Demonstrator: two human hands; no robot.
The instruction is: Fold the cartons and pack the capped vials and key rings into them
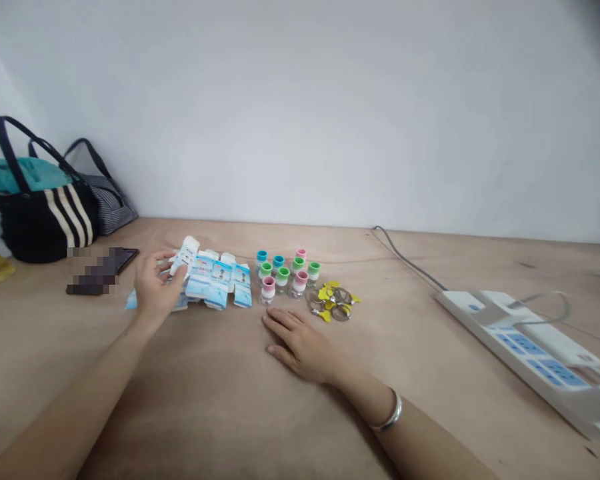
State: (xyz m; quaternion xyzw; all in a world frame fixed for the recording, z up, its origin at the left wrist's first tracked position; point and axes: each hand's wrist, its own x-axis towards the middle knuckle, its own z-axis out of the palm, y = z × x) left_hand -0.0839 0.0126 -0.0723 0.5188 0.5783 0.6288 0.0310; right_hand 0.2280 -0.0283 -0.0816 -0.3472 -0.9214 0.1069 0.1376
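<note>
At the left end of a row of flattened light-blue cardboard boxes (221, 283), my left hand (155, 283) grips one small flat box (185, 255) between thumb and fingers. That box is tilted up, its whitish printed side showing. My right hand (303, 347) lies flat on the table with fingers stretched out and nothing in it. Just beyond its fingertips stand several small clear bottles (281, 280) with blue, green and pink collars. To their right is a pile of thin clear loops with yellow tabs (333, 302) and metal ends.
A white power strip (517, 353) with a plugged-in adapter and grey cable (410, 259) lies on the right. On the left are a dark, partly pixelated phone (127, 257), a black striped bag (50, 217) and a grey striped bag (111, 203). A pale wall (330, 113) closes off the back.
</note>
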